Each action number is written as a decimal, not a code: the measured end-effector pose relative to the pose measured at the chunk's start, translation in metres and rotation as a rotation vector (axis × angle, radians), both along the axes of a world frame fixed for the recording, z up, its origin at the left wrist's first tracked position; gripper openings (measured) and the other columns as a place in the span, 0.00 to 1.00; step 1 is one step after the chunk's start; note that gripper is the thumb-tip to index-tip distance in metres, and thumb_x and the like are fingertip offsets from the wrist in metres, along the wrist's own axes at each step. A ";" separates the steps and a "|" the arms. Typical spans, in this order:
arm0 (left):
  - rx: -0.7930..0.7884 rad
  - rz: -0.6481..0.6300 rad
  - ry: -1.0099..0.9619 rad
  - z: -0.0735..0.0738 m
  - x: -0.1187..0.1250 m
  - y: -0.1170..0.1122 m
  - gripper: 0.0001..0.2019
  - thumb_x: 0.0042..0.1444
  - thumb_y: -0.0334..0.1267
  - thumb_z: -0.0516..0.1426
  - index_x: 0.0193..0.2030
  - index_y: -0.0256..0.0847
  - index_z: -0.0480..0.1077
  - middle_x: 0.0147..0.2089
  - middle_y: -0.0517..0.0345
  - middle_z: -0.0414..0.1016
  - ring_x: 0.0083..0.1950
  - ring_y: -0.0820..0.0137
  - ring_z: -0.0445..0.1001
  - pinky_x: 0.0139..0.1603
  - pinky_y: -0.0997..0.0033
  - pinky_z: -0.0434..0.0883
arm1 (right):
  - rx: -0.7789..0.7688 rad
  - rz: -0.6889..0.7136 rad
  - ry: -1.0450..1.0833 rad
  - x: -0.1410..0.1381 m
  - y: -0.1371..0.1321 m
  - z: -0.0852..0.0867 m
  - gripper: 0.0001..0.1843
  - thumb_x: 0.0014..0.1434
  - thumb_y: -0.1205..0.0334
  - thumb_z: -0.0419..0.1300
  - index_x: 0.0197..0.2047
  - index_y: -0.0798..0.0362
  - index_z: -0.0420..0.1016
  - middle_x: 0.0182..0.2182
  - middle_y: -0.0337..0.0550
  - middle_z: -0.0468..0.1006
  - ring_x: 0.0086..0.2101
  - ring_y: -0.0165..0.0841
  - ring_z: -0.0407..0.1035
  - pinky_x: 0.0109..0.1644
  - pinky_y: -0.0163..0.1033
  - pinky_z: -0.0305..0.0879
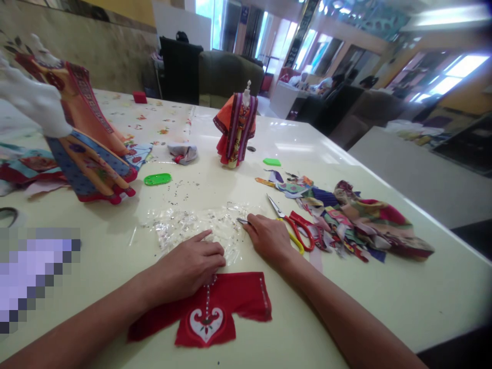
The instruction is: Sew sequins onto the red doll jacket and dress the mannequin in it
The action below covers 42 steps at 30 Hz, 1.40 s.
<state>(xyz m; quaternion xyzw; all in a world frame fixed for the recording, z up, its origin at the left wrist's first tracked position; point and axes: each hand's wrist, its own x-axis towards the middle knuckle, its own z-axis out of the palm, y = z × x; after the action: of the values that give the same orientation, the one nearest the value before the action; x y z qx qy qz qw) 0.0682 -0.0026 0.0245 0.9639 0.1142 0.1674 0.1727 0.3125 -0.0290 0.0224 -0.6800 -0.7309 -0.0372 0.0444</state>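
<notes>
In the head view, my left hand (188, 264) lies over the top of a small red garment piece (249, 292), its fingers stretched loosely and its index finger reaching onto a clear plastic sheet (169, 233). The garment piece carries a white heart-shaped motif, with a line of shiny stones running up from it and another along its right sleeve edge. My right hand (268, 238) is closed around slim metal tweezers (242, 221), whose tips point left over the sheet. Small stones are scattered on the sheet. My left palm hides part of the cloth.
Red-and-yellow-handled scissors (302, 230) lie right of my right hand, beside a heap of fabric scraps (330, 205). A dressed doll form (237, 128) stands behind. Larger dressed forms (84, 133) stand left. A green tray (157, 179) and a roll of tape (8, 217) are also there.
</notes>
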 end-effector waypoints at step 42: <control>0.040 0.017 0.121 0.004 -0.001 0.003 0.11 0.65 0.32 0.50 0.49 0.44 0.72 0.47 0.56 0.76 0.46 0.68 0.74 0.67 0.51 0.61 | -0.120 0.192 0.490 0.031 -0.076 0.041 0.12 0.65 0.56 0.54 0.33 0.53 0.71 0.26 0.38 0.73 0.27 0.28 0.64 0.31 0.34 0.50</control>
<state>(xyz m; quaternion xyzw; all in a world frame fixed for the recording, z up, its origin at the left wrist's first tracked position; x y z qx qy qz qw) 0.0675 0.0006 0.0290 0.9746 0.1294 0.1123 0.1445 0.3435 -0.1055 0.0637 -0.5977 -0.7604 0.1763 0.1829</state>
